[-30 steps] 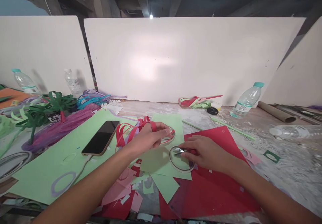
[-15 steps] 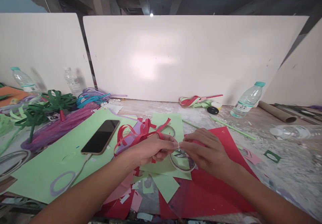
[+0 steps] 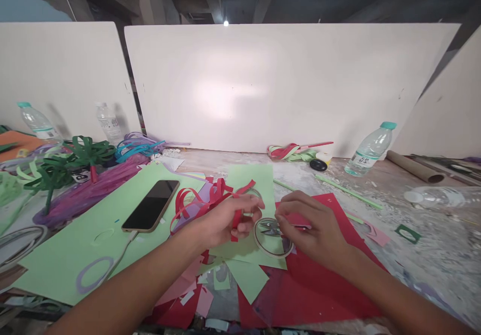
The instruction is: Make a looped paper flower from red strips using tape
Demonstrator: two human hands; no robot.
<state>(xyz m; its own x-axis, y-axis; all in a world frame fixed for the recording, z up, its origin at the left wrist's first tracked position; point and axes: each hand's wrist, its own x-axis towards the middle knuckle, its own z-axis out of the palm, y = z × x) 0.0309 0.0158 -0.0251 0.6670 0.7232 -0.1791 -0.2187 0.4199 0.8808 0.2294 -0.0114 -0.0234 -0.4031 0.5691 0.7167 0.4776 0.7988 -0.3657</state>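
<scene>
My left hand is closed round a bundle of looped red paper strips, which fan out to the left. Just right of it, my right hand has its thumb and fingers pinched together; anything between them is too small to make out. Below and between the hands a roll of tape lies flat on green paper. Small scissors rest across the roll, their blades pointing left and their handles partly hidden by my right hand. Red paper lies beneath my right hand and forearm.
A phone with a white cable lies on a green sheet to the left. Bottles, including an upright one, stand or lie around. A black-capped container and paper scraps lie on the worktable before a white board.
My hands have parted: their fingertips met over the tape roll before. The left has drawn slightly left with the red paper strips, the right slightly right, leaving the scissors' blades more exposed.
</scene>
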